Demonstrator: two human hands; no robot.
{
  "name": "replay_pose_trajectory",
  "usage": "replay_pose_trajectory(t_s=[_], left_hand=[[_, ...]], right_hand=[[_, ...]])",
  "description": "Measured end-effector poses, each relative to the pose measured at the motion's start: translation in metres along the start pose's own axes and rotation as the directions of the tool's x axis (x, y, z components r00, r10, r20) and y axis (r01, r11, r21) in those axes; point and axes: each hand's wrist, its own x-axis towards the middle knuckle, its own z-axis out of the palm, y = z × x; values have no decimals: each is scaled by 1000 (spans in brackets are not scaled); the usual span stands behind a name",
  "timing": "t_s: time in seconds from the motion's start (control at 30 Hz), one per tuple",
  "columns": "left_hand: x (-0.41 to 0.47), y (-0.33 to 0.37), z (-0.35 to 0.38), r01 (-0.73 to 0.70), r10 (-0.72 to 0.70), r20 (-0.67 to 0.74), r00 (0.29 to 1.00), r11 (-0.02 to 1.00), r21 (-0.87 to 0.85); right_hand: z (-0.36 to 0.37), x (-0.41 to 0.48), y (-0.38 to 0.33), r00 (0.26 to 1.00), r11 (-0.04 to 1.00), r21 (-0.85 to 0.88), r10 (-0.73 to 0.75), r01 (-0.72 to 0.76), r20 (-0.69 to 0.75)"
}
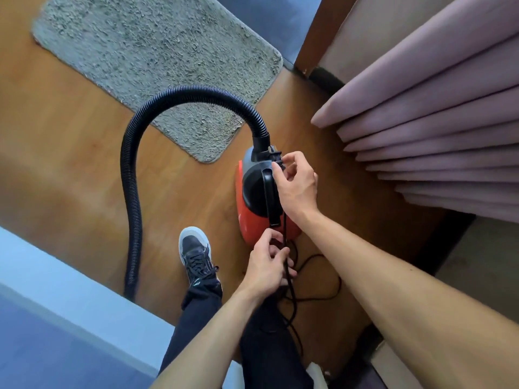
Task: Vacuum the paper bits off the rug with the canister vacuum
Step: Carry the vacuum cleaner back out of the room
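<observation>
A red and black canister vacuum (pixel 254 192) stands on the wooden floor just off the near corner of a shaggy grey rug (pixel 157 57). Its black ribbed hose (pixel 132 175) arches from the top of the canister over the rug's corner and runs down to the left. My right hand (pixel 296 183) pinches the plug end of the black power cord (pixel 292 284) above the canister's handle. Lower down, my left hand (pixel 266 265) is closed around the same cord. Loose cord loops lie on the floor behind the canister. I cannot make out paper bits on the rug.
Folded pink curtains (pixel 435 122) hang at the right, close to the vacuum. A light blue bed or bench edge (pixel 56 282) fills the lower left. My dark shoe (pixel 196 256) and trouser legs stand between it and the canister. A wooden post (pixel 317 32) rises at the top.
</observation>
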Motion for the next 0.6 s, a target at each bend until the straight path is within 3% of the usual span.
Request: replay_pose_trajectory(t_s=[0.3, 0.6], left_hand=[[33, -27, -13, 88, -91, -42, 995, 993, -73], [66, -35, -18, 131, -111, -174, 978, 985, 108]], right_hand=[[38, 7, 32, 999, 995, -97, -37, 36, -12], [62, 15, 39, 999, 995, -94, 7, -12, -51]])
